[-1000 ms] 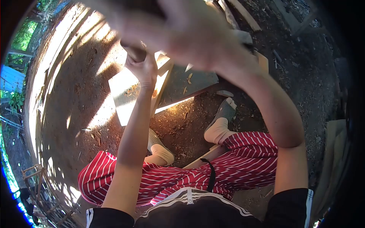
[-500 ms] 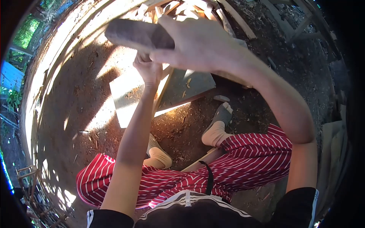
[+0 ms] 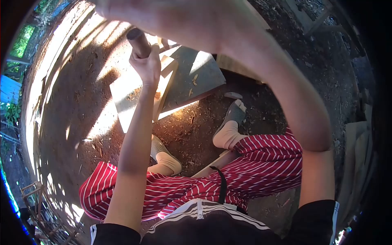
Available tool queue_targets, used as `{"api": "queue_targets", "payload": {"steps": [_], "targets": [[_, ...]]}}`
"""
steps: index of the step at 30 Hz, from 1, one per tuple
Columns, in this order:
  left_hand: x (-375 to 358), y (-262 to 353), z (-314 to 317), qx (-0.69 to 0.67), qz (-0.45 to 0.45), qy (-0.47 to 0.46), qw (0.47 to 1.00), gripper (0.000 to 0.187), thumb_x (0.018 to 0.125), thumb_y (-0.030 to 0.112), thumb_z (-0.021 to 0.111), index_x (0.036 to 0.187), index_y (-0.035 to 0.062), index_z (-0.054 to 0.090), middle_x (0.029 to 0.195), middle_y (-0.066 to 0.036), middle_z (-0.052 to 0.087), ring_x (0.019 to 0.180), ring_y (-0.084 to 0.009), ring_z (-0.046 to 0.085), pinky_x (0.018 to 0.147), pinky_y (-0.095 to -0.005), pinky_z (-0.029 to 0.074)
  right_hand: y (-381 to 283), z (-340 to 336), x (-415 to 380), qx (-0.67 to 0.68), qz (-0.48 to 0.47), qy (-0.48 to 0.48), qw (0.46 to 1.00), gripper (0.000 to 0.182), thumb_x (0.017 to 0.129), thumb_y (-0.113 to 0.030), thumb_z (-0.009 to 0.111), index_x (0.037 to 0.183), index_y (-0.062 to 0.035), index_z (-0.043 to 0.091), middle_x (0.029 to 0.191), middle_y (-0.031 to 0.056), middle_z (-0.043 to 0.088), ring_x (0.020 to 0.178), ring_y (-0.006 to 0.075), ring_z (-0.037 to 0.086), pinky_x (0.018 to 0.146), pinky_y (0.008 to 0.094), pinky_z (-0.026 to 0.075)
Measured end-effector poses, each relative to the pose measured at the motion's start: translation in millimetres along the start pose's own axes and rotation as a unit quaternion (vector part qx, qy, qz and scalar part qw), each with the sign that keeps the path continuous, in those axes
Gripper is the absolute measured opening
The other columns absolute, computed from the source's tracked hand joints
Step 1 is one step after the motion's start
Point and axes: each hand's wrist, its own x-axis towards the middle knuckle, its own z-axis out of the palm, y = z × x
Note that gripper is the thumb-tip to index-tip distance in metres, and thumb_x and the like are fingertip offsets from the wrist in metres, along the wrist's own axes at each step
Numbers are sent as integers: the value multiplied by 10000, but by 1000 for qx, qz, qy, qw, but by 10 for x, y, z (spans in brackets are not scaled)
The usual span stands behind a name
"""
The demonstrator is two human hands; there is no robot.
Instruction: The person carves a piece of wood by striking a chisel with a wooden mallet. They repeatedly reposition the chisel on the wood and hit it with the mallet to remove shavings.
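My left hand (image 3: 148,67) is closed around a stout round wooden handle, seemingly a chisel (image 3: 141,44), its dark butt end tilted up toward me. The blade is hidden behind the fist. Just below it lies a pale wooden beam (image 3: 165,83) with a sunlit top. My right hand (image 3: 175,20) is raised close to the camera at the top, above and right of the handle, and blurred. Its fingertips are cut off by the frame's edge. The dark wooden club it gripped a moment earlier is out of sight, and the hand still looks closed.
A grey board (image 3: 200,75) with wood shavings and a sunlit pale board (image 3: 122,100) lie under the beam. My sandalled feet (image 3: 232,122) are close by on the dirt floor (image 3: 73,102). Planks (image 3: 355,151) lean at the right, and sticks (image 3: 38,204) lie at the lower left.
My right hand has risen toward the camera, carrying the club out of view. My left hand has shifted slightly left, and the chisel handle it holds is now exposed.
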Motion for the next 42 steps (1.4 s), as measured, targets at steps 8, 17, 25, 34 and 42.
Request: {"api": "queue_targets", "payload": {"steps": [8,17,25,34,42], "targets": [[-1,27,56,-36,25,20,999,195,743,106,680,731,-3,519,712,-12,543,688,-82,481,609,-266,403,61,25,-117,-144,4,37,989,502,818,-440,678,1051,-3,595,644,100,644,582,214,663,544,331,545],[-17,57,11,43,48,4,998,308,723,120,698,660,63,402,644,36,435,626,-58,379,548,-260,330,41,13,-202,-208,57,-59,975,690,816,-543,600,1213,13,503,768,130,685,667,296,685,621,410,549],[23,32,5,54,132,-23,989,249,707,163,698,755,-2,518,705,-39,559,682,-95,495,631,-269,428,98,38,-203,-241,90,-88,962,596,789,-503,597,1116,-7,553,777,130,688,718,236,699,661,387,556],[75,-345,-75,-61,20,-25,998,242,770,139,677,684,50,469,625,57,414,631,-49,443,569,-223,384,171,53,-357,-166,116,-72,977,634,776,-513,592,1139,5,550,870,169,686,755,274,689,710,422,532],[103,-41,8,-1,12,45,999,118,736,19,627,810,35,536,631,-5,512,488,-76,458,451,-236,360,781,259,-382,75,350,-96,929,722,791,-615,559,1116,29,557,827,182,646,751,257,660,770,413,518]]}}
